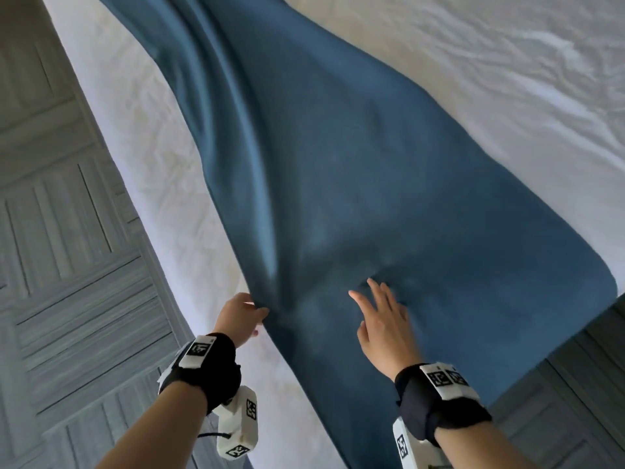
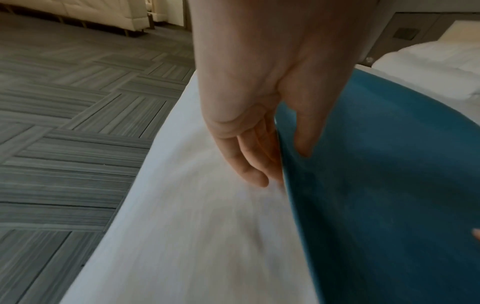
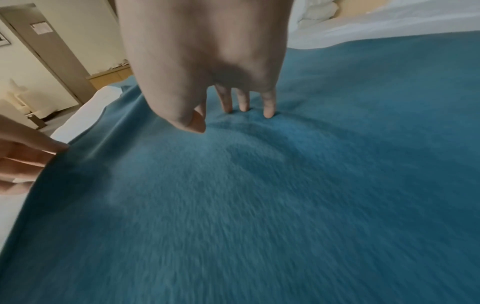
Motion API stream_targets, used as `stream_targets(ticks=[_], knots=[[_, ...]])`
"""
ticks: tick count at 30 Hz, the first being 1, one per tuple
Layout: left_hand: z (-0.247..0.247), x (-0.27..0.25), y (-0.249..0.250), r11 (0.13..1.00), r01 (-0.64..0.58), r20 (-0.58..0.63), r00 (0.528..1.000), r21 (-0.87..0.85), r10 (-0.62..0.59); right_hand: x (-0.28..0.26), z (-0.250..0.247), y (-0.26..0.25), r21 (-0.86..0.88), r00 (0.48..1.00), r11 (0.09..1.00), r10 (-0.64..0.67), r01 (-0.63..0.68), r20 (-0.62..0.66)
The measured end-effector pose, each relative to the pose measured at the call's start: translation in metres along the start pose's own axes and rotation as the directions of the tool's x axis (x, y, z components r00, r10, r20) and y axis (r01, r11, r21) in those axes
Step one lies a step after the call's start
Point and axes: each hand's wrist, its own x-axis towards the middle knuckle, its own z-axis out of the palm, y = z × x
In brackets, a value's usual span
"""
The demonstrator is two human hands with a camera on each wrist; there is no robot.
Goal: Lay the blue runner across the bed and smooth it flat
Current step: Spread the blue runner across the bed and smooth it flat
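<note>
Here, the blue runner (image 1: 355, 184) lay across the white bed (image 1: 490, 79), reaching from the near edge, where it draped over the side, toward the far side. Your left hand (image 1: 241, 318) pinched the runner's left border, thumb on top and fingers beneath, as the left wrist view confirmed. That grip probably served to hold the border taut and set its line against the bedding. Your right hand (image 1: 385, 319) lay released on the cloth, with its fingers (image 3: 269, 102) straight and their tips pressed into the fabric. A shallow dimple had formed around them.

Long folds ran along the runner's left portion, from near the pinched border toward the far end. The right portion looked smoother. You had therefore reached the smoothing stage, judged from this layout; the laying itself appeared done.

The flat right hand was likely placed to pin the cloth while the left drew slack outward. Pulling too hard at the border risked dragging the whole runner askew. The grey patterned floor (image 1: 67, 231) bordered the bed on your left.
</note>
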Motion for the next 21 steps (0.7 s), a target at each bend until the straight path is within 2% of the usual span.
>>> stream_targets(ticks=[3,7,14,17,21], knots=[[-0.015,0.017,0.025,0.977,-0.014,0.010,1.000,-0.211,0.017,0.023,-0.011,-0.009,-0.002,0.999,0.999,0.043,-0.043,-0.031],[-0.043,0.067,0.065,0.932,-0.082,-0.026,0.997,-0.354,0.078,0.056,-0.021,-0.026,-0.016,0.989,0.992,0.122,-0.124,-0.081],[-0.107,0.174,0.134,0.915,-0.131,-0.037,0.991,-0.381,0.127,0.116,-0.022,-0.097,0.047,0.949,0.962,0.272,-0.268,-0.158],[-0.137,0.212,0.160,0.895,-0.112,0.030,0.990,-0.431,0.138,0.156,-0.019,-0.144,0.076,0.938,0.953,0.301,-0.292,-0.169],[-0.169,0.244,0.183,0.923,-0.096,0.070,0.989,-0.373,0.132,0.196,-0.015,-0.200,0.102,0.942,0.957,0.285,-0.270,-0.180]])
